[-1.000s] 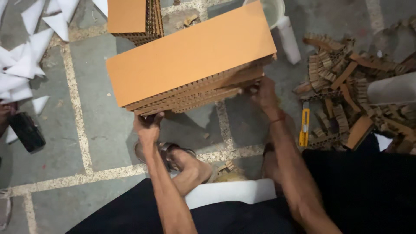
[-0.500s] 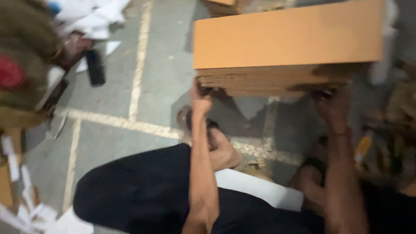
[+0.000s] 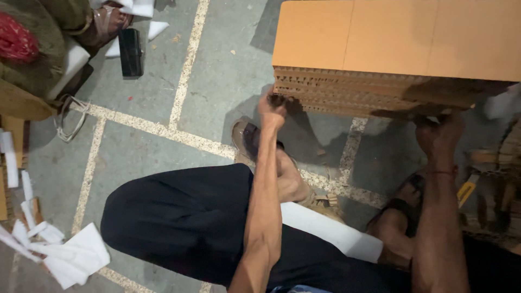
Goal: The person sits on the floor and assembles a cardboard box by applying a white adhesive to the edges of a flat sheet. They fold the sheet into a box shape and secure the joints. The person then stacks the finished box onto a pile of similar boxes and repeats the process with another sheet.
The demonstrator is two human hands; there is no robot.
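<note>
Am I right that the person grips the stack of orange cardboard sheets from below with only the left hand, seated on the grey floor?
Not quite: both hands hold it. In the head view, the left hand grips the lower left corner of the stack of orange cardboard sheets, and the right hand supports its underside further right. The rest stands: the person sits on the grey floor.

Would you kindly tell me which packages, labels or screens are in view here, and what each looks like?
Cardboard stack: top right, flat orange-brown sheets with ribbed edges, held from beneath by the left hand and right hand.
Black device: top left on the floor, slim, rectangular; screen not discernible.
No labels or signs.
</note>
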